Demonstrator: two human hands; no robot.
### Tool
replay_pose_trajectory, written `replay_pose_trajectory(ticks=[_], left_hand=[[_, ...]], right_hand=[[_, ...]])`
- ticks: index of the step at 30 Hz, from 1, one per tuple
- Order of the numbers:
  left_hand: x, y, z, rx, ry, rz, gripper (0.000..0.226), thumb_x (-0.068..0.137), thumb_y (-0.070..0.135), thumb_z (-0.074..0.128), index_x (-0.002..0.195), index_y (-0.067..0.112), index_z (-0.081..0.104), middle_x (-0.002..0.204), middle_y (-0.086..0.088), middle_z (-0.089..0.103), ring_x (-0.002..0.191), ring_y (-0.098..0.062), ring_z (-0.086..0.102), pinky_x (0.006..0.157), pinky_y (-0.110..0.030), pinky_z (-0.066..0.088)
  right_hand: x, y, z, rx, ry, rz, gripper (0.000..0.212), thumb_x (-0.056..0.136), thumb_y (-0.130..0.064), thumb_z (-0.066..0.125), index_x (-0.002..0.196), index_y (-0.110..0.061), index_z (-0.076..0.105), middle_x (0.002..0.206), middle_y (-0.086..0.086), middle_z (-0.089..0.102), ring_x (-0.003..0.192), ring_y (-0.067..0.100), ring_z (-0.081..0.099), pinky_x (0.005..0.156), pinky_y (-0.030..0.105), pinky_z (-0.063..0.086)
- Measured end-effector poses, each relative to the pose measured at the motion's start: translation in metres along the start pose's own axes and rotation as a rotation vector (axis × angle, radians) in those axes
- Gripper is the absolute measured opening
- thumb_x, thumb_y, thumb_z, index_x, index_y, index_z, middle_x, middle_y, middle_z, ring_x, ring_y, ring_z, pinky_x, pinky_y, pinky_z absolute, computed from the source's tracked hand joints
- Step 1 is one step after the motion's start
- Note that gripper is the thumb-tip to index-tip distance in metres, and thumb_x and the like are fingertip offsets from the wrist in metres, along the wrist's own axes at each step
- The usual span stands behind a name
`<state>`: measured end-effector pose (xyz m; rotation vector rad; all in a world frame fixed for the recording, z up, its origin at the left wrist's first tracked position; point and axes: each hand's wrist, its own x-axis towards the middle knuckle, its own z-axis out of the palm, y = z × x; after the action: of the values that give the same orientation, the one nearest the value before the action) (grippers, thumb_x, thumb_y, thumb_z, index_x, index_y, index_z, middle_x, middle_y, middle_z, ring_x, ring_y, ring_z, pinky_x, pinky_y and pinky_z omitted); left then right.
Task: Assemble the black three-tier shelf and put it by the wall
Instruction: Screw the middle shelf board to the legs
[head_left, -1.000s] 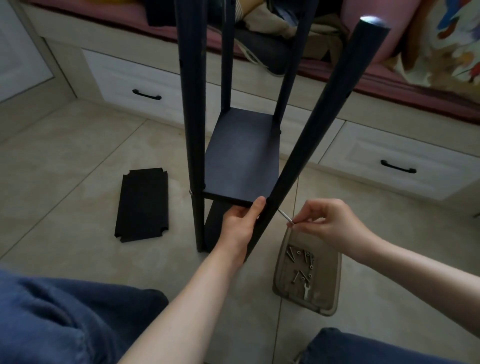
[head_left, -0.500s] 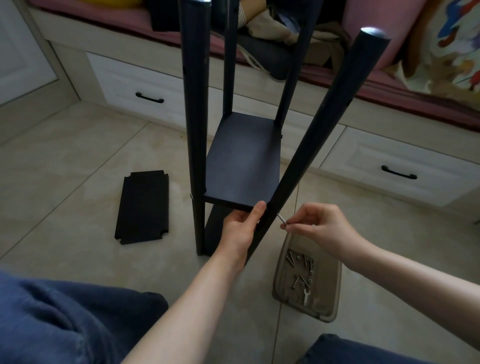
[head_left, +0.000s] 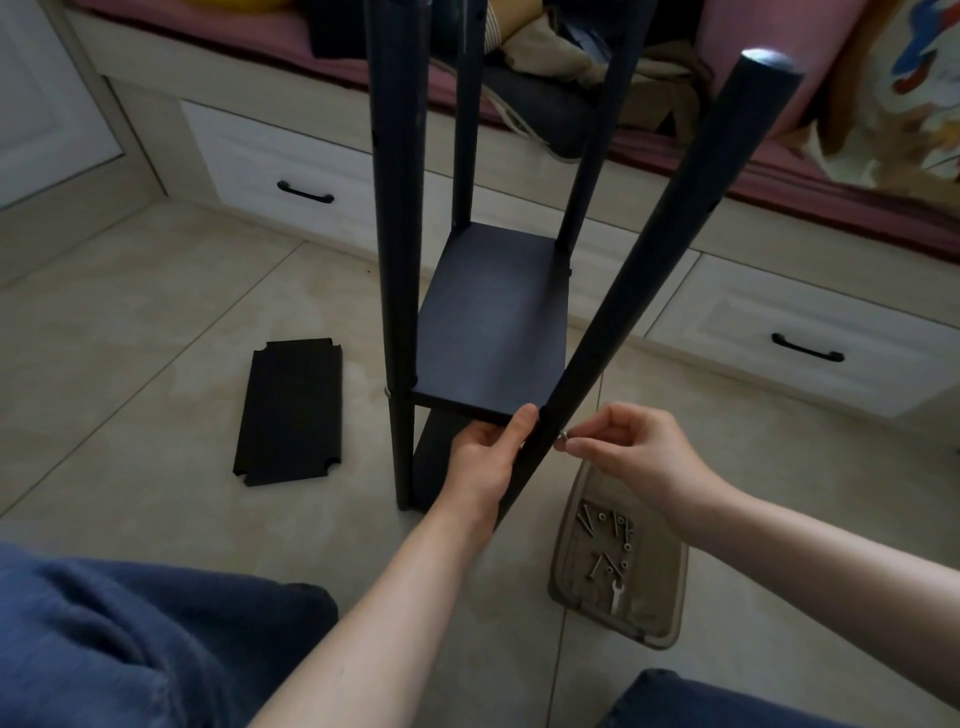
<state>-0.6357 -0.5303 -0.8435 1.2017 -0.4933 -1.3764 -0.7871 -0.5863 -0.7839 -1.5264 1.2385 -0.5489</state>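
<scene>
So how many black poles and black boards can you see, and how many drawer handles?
Black poles: 4
Black boards: 3, one mostly hidden
Drawer handles: 2
Total: 9

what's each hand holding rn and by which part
The left hand holds the middle shelf board by its near right corner. The right hand pinches a screw by its head end, against the leaning post.

The tiled floor (head_left: 156, 291) bears shelf frame (head_left: 493, 332), loose panel (head_left: 291, 410), screw tray (head_left: 652, 577).
</scene>
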Motion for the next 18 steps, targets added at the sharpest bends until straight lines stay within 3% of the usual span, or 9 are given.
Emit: replay_pose_trajectory(ticks=[8, 18], left_hand=[[0.0013, -0.0022, 0.0007, -0.012, 0.010, 0.025, 0.051, 0.075, 0.049, 0.071, 0.115, 0.017, 0.070, 0.111, -0.003, 0.076, 0.108, -0.019, 0.071, 0.105, -0.043, 0.051], [0.0012, -0.0037, 0.0019, -0.013, 0.013, 0.022, 0.052, 0.075, 0.052, 0.072, 0.114, 0.019, 0.071, 0.111, -0.003, 0.076, 0.110, -0.020, 0.070, 0.108, -0.047, 0.048]], right_hand=[[0.0019, -0.0033, 0.0011, 0.004, 0.003, 0.028, 0.006, 0.084, -0.014, 0.075, 0.088, -0.013, 0.070, 0.084, -0.006, 0.077, 0.079, 0.002, 0.072, 0.058, 0.007, 0.047], [0.0041, -0.0025, 0.0012, -0.037, 0.003, -0.007, 0.006, 0.083, -0.015, 0.075, 0.087, -0.014, 0.070, 0.083, -0.007, 0.077, 0.080, 0.003, 0.072, 0.061, 0.008, 0.049]])
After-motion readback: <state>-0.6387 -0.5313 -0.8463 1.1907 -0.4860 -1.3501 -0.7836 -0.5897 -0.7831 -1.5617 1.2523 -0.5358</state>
